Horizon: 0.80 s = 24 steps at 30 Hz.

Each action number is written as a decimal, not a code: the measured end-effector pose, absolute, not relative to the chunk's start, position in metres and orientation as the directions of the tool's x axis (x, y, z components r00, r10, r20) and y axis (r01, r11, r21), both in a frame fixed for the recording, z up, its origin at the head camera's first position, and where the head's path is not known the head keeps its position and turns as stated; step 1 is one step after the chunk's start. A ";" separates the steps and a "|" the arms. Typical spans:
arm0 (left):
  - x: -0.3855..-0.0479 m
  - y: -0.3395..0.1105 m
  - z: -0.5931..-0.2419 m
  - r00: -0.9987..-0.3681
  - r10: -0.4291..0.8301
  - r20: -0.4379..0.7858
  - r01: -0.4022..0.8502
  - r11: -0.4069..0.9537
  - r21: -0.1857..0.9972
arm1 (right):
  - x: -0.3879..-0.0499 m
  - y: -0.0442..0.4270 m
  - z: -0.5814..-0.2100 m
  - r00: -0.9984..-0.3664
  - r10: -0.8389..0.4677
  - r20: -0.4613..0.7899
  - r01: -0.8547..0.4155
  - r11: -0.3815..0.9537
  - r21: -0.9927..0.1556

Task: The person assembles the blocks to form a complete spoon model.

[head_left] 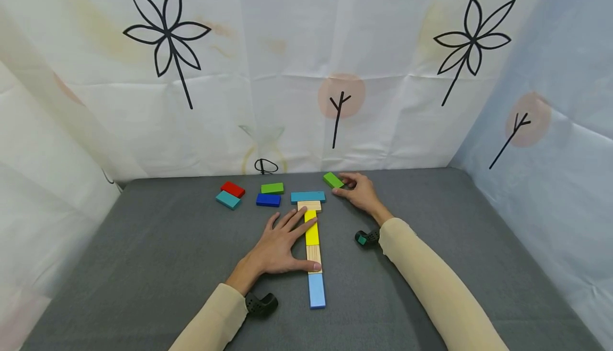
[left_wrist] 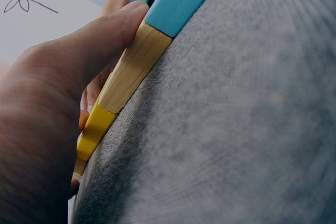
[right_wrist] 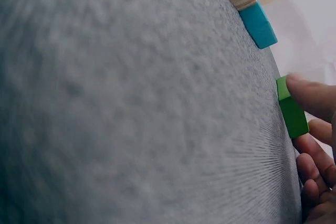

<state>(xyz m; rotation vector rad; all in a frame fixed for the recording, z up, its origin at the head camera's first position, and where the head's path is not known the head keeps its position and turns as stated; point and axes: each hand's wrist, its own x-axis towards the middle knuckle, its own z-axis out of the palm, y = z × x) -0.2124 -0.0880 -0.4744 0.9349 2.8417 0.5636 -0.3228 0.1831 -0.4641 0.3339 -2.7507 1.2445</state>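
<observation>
In the right hand (head_left: 361,191), pinched between thumb and fingers, a bright green block (head_left: 333,180), angled askew. Hard to tell whether raised or resting on the cloth.

Just left of the pinch, a teal block (head_left: 308,197) laid crosswise; against its near long side, a crosswise wooden block (head_left: 313,206). From there toward the person, end to end in a narrow line: a yellow block (head_left: 312,235), a lengthwise wooden block (head_left: 313,253) and a light blue block (head_left: 316,291).

Nearer the person and left of the pinch, over that line, the left hand (head_left: 278,247), fingers spread and grip released: index finger across the yellow block, thumb on the lengthwise wooden block. At both wrists, dark devices (head_left: 367,238) beside cream sleeves (head_left: 431,276).

Roughly in the way from the pinch to the loose blocks farther left: the teal block again. Beyond it, a second green block (head_left: 272,187) beside a dark blue block (head_left: 268,200); farthest left, a red block (head_left: 233,189) and a turquoise block (head_left: 228,200), close together.

Under everything, a grey cloth (head_left: 167,255). Behind the grip, a white fabric wall (head_left: 287,101) with black flower outlines (head_left: 167,34) and a peach circle (head_left: 351,95); far right, bluish fabric (head_left: 565,197).
</observation>
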 end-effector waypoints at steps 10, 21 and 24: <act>-0.212 -0.088 -0.474 -0.807 0.590 0.024 0.555 0.743 0.375 | -0.320 0.184 -0.462 -0.972 -0.159 0.171 -0.233 0.624 -0.746; -0.212 -0.088 -0.474 -0.809 0.588 0.021 0.552 0.745 0.375 | -0.320 0.186 -0.461 -0.965 -0.198 0.175 -0.260 0.605 -0.753; -0.212 -0.088 -0.474 -0.809 0.587 0.022 0.551 0.746 0.375 | -0.319 0.186 -0.460 -0.963 -0.208 0.171 -0.263 0.605 -0.751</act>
